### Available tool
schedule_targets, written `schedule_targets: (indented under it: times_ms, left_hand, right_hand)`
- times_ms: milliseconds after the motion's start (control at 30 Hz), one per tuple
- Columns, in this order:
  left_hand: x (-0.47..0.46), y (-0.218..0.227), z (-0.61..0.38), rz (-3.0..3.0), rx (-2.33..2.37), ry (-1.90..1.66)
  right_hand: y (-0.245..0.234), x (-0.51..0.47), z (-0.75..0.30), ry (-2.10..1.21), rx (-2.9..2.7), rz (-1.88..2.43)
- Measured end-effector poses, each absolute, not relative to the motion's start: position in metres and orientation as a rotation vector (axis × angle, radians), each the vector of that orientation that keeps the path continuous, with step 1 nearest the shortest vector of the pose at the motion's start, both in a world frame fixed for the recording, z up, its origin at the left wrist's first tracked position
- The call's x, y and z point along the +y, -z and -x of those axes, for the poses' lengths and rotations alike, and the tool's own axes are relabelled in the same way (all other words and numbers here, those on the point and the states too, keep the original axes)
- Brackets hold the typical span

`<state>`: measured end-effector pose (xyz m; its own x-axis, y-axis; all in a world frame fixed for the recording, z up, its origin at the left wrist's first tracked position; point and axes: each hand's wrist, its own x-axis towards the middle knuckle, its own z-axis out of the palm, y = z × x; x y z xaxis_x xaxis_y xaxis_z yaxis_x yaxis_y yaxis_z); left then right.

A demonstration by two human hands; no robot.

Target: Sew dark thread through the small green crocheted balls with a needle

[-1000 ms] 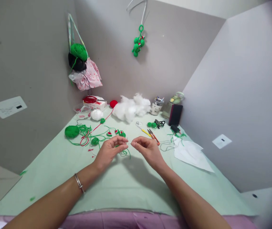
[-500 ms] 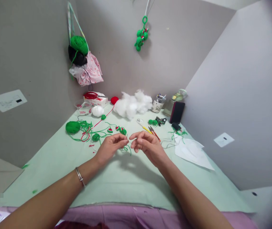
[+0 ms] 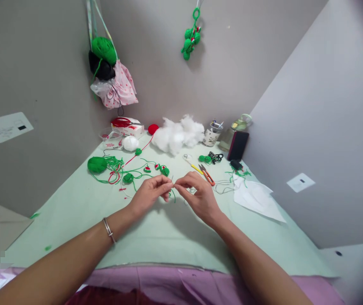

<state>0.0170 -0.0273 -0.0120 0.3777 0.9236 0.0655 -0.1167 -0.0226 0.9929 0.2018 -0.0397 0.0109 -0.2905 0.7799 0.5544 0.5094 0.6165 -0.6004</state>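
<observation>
My left hand (image 3: 151,190) pinches a thin needle (image 3: 172,179) between thumb and forefinger, its upper end sticking up past the fingertips. My right hand (image 3: 199,195) is closed in a pinch right beside it, fingertips meeting those of my left hand. Whatever lies between the right fingertips is too small to make out. Just beyond the left hand lie small green crochet pieces (image 3: 165,170) with red and white parts. A green yarn tail (image 3: 174,197) hangs below the fingers. Orange-handled thread snips (image 3: 207,176) and a yellow crochet hook (image 3: 196,169) rest beyond the right hand.
A green yarn ball (image 3: 97,164), a white yarn ball (image 3: 131,143) and a red yarn ball (image 3: 152,128) sit at the left and back. White stuffing (image 3: 178,135) is heaped by the wall. A phone (image 3: 238,145) leans on a bottle; white paper (image 3: 256,197) lies right.
My right hand's fingers, spread apart before, have closed into a pinch and moved against the left fingertips. My left hand still holds the needle. The view has tilted slightly down.
</observation>
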Motion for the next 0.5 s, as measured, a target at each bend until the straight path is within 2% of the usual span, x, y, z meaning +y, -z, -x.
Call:
schedule_targets:
  times_ms: [233, 500]
  left_hand:
    - [-0.0289, 0.0142, -0.0208, -1.238, 0.720, -0.940]
    - [-0.0315, 0.0113, -0.0210, -1.210, 0.697, -0.944]
  right_hand:
    - [-0.0100, -0.0452, -0.1950, -0.548, -1.733, 0.903]
    - [-0.0098, -0.0489, -0.1929, -0.487, -1.735, 0.883]
